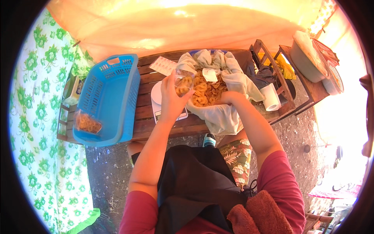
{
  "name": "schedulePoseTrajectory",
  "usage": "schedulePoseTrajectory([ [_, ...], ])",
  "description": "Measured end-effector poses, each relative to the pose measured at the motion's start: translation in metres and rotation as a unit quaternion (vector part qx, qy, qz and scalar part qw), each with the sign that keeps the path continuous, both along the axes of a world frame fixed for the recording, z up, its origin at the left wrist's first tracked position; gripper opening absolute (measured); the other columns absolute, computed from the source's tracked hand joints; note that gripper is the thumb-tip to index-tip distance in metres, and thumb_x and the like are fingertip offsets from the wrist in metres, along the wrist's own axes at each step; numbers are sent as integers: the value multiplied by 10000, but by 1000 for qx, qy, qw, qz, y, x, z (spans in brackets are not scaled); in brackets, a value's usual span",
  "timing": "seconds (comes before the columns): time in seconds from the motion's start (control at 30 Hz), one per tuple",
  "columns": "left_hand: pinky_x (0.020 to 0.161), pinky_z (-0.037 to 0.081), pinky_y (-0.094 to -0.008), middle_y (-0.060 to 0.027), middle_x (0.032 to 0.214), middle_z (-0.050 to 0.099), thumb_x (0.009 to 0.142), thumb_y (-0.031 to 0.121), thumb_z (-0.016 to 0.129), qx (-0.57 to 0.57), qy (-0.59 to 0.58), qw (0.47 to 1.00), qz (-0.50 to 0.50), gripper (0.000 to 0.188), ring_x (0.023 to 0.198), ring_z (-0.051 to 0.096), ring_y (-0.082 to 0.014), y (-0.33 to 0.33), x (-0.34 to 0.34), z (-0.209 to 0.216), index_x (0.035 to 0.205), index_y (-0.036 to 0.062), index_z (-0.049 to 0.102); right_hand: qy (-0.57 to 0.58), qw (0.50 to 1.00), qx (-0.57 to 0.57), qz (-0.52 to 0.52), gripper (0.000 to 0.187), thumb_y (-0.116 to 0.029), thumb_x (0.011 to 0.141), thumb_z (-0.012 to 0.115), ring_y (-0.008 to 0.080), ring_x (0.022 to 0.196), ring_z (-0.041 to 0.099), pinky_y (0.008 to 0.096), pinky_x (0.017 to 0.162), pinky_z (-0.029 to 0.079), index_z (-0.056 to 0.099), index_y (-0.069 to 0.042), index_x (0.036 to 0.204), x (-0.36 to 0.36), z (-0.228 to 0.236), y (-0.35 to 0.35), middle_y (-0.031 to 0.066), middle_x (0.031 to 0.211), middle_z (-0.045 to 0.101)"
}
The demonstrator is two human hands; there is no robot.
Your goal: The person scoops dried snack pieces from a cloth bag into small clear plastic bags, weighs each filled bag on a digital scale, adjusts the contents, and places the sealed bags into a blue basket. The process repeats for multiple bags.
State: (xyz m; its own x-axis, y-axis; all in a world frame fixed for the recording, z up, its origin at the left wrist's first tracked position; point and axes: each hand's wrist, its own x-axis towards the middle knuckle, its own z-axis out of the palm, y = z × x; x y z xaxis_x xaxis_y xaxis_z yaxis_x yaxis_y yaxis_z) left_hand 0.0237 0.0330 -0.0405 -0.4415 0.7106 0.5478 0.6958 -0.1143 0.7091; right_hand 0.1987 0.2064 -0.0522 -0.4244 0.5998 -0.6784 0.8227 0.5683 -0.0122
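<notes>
My left hand (173,97) grips a clear plastic tub (184,82) with some golden-brown chips inside, tilted over the edge of a cloth-lined basin. Thin round chips (206,91) fill the basin, and its pale cloth (222,119) drapes over the rim. On the right side of the chips rests my right hand (229,98), its fingers turned down and hidden from view. A small white piece (210,75), like paper or plastic, lies on top of the chips. Partly behind my left forearm, a white kitchen scale (157,93) sits on the slatted table.
A blue plastic basket (107,99) stands at the left, holding one filled clear tub (89,123). Behind the scale lies a white card with rows of marks (163,65). A paper roll (270,97) and a wooden rack (272,58) stand right; a grey basin (307,54) is beyond.
</notes>
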Motion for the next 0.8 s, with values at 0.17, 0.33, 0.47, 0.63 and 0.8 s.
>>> schedulePoseTrajectory([
  [0.17, 977, 415, -398, -165, 1253, 452, 715, 177, 831, 8, -10, 1000, -22, 865, 1166, 468, -303, 2, 4, -2, 1429, 41, 361, 231, 973, 2, 1, 501, -439, 749, 762, 243, 794, 674, 352, 721, 523, 657, 1, 966, -9, -45, 6, 137, 844, 682],
  [0.33, 982, 413, -405, -171, 1263, 447, 719, 191, 830, -7, 10, 1000, -11, 862, 1168, 468, -312, -3, 1, -2, 1428, 44, 362, 335, 885, -251, -203, 210, -136, 916, 627, 114, 825, 669, 262, 742, 528, 606, -42, 1102, 3, -20, 14, 68, 940, 692],
  [0.47, 987, 410, -415, -172, 1263, 449, 716, 200, 831, -24, 9, 1000, -10, 866, 1169, 465, -321, -7, 2, -3, 1427, 42, 362, 369, 841, -309, -248, 252, -154, 904, 619, 122, 829, 668, 251, 680, 504, 643, -62, 1136, 20, -1, 28, 54, 985, 692],
  [0.63, 993, 401, -419, -181, 1260, 451, 710, 198, 835, -25, 7, 1000, -11, 877, 1176, 455, -329, -5, 5, -5, 1427, 36, 356, 333, 940, -39, -67, 452, -239, 826, 717, 206, 873, 681, 325, 720, 521, 598, -41, 1214, 1, -14, 32, 104, 1062, 688],
  [0.8, 1000, 391, -425, -188, 1261, 451, 704, 192, 838, -16, 7, 1000, -15, 884, 1180, 450, -341, -7, 8, -2, 1425, 28, 355, 365, 928, 52, -46, 488, -279, 744, 792, 259, 791, 666, 371, 730, 529, 616, -34, 1127, -41, -37, 14, 152, 952, 675],
])
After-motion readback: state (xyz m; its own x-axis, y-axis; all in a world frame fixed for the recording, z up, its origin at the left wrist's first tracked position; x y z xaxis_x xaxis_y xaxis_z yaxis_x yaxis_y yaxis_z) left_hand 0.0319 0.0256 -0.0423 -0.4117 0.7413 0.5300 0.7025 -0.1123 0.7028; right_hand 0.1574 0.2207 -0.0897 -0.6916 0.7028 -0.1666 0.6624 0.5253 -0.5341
